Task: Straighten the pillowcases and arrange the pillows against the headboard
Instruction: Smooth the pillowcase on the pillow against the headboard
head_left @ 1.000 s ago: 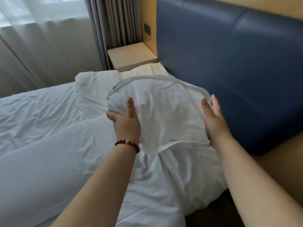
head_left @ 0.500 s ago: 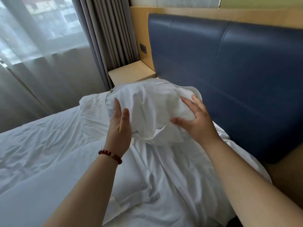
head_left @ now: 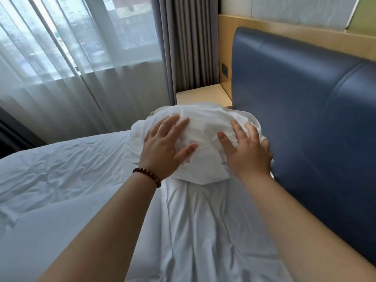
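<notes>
The left hand (head_left: 162,148) and right hand (head_left: 249,153) press the pillow (head_left: 205,119) on the bed (head_left: 61,180) beside the headboard (head_left: 305,119), each grip spread flat and holding nothing; its case seemingly still needs smoothing.

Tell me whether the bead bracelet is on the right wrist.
No, the bead bracelet circles the wrist of the left hand, while the wrist of the right hand is bare.

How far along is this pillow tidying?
Done: the pillow sits up by the blue headboard. In hand: the left hand and right hand press flat on it. Left: its case is bunched by the right hand; other pillows I cannot make out.
</notes>
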Available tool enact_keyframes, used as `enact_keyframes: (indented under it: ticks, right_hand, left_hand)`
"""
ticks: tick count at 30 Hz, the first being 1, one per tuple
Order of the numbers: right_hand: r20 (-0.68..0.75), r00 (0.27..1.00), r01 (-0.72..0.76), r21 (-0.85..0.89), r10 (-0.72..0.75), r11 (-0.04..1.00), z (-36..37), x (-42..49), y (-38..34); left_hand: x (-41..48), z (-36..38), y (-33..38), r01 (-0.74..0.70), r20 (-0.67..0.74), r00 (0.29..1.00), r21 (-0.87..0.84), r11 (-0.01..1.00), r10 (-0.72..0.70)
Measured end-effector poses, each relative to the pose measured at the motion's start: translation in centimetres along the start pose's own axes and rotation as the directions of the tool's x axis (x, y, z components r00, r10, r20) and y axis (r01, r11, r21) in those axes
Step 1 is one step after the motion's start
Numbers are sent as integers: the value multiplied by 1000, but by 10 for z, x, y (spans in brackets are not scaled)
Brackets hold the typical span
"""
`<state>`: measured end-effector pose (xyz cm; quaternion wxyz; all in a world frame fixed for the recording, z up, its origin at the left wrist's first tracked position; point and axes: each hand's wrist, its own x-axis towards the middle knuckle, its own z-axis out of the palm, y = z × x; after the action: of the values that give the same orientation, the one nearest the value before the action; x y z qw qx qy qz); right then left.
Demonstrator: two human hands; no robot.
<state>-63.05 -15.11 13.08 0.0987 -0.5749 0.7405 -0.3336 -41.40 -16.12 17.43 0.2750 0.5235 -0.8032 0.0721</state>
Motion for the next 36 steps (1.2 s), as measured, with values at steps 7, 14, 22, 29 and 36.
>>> enact_keyframes:
  ticks: [7,14,22,29,36]
  right_hand:
    - [-108,954,276,-44,-279,960,-7,41,17]
    - [-22,896,443,4,-443,897,22,83,14]
    - [28,934,357,-84,-356,930,52,154,-17]
    - [29,956,293,-94,-292,951,104,231,-47]
    - [124,965,252,-173,-233,952,201,296,-62]
  left_hand:
    - [59,31,10,42,25,999,-52,998,-41]
    - [83,46,-10,67,-7,997,-253,965,-71]
    - [73,95,-54,345,-70,844,-689,638,-532]
    - [62,180,-124,568,251,684,-773,284,-685]
    - [41,297,-208,728,533,238,-651,-215,-812]
